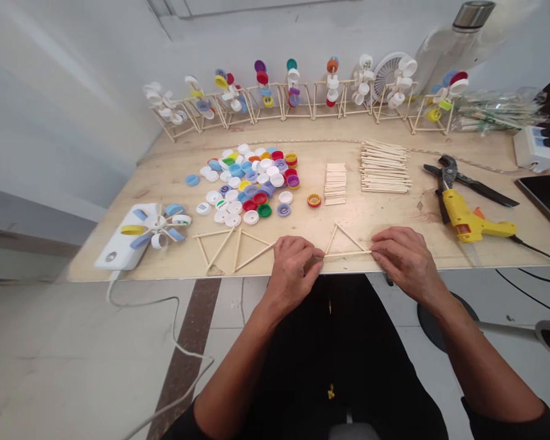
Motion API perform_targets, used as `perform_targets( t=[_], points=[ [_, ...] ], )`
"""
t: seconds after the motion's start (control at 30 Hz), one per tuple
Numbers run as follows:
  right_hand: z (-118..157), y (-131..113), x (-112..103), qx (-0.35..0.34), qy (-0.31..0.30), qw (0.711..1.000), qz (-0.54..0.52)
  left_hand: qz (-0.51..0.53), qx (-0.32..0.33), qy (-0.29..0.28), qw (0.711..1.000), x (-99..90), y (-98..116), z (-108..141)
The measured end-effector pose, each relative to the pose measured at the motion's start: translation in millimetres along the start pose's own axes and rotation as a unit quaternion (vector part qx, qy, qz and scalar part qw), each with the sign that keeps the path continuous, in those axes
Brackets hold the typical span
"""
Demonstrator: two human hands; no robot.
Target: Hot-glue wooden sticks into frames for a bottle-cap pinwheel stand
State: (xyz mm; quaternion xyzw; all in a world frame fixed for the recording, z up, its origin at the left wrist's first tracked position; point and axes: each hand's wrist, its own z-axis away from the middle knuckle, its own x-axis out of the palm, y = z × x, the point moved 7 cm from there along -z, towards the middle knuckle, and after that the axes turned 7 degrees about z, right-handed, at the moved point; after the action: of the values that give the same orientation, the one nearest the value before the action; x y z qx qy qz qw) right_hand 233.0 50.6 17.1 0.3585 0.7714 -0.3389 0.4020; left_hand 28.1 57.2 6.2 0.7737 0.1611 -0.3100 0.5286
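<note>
Pinched nearly closed, the left hand [296,261] grips the stick triangle [347,253] at its nine-o'clock corner; the right hand [406,261], likewise, at three, near the bench [165,177] edge. Beyond, bottle caps [263,178] lie at ten o'clock, short sticks [335,184] at twelve.

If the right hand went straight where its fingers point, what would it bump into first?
Probably the triangle of thin, pale wooden sticks to its left: the right hand seems to touch the right end of the near stick, though contact is unclear.
</note>
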Motion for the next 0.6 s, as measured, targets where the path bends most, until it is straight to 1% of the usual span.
perform_targets(
  t=[0.33, 0.6],
  points=[
    [-1.2, -1.4, -0.4, -0.004, 0.000, 1.000, -0.003, -0.008, -0.010, -0.020, 1.000, -0.1, -1.2, -2.7],
    [-1.4, -2.4, 0.4, -0.007, -0.006, 1.000, -0.005, -0.006, -0.016, -0.020, 1.000, -0.8, 0.0, -4.6]
  ],
)
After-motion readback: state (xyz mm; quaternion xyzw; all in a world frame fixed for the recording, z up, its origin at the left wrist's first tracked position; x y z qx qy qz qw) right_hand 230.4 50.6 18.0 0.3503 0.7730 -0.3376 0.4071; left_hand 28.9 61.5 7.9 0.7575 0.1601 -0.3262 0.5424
